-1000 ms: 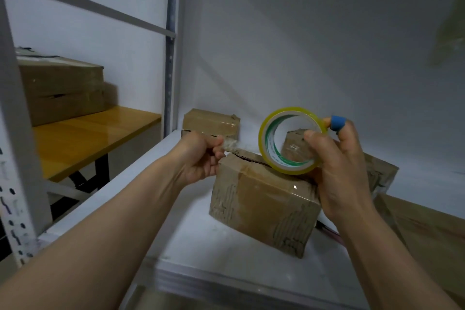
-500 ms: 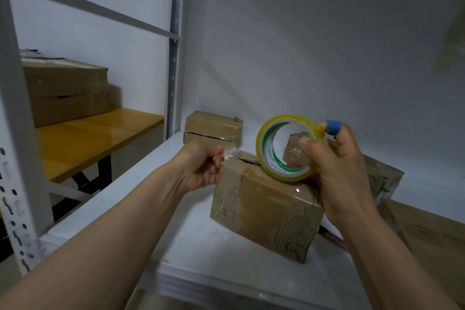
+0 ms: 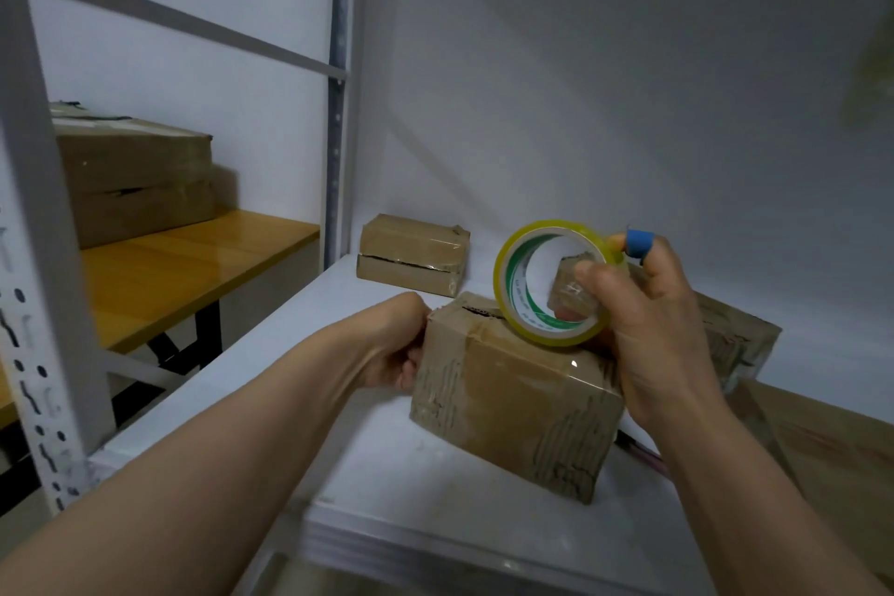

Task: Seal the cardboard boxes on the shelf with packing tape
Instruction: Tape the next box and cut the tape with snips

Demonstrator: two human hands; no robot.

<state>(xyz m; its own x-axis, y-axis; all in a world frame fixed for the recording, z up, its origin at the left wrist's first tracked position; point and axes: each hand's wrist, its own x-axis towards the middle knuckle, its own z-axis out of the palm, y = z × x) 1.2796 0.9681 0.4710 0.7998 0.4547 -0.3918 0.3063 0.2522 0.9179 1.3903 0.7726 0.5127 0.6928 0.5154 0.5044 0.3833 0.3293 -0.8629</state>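
So the worn cardboard box (image 3: 515, 394) sits tilted near the front of the white shelf (image 3: 271, 353). Left hand (image 3: 394, 344) is curled against the box's left end, fingers gripping it. Right hand (image 3: 648, 329) pinches the yellow tape roll (image 3: 546, 281), which rests upright on the box's top. A second box (image 3: 413, 254) is behind the main box, well apart.

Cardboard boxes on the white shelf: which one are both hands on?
The nearest box, at the shelf's front edge. The left hand grips its left end and the right hand sets the tape roll on top. The small box behind is untouched.
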